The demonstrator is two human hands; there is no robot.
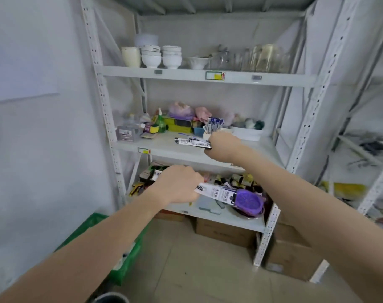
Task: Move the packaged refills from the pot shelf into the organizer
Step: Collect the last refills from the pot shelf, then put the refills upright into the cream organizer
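Both hands' fingers hidden — left hand (179, 184), right hand (224, 146), gripping refill packs

Both hands (179, 184) (224, 146) fisted, arms outstretched

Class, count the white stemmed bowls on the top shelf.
2 stacks are clear: white stemmed bowls on the left and beside them; each stack holds about three, but rims blur and more may be hidden behind.

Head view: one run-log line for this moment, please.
left hand: holds refill pack | right hand: holds second pack by organizer | stage: transfer underway
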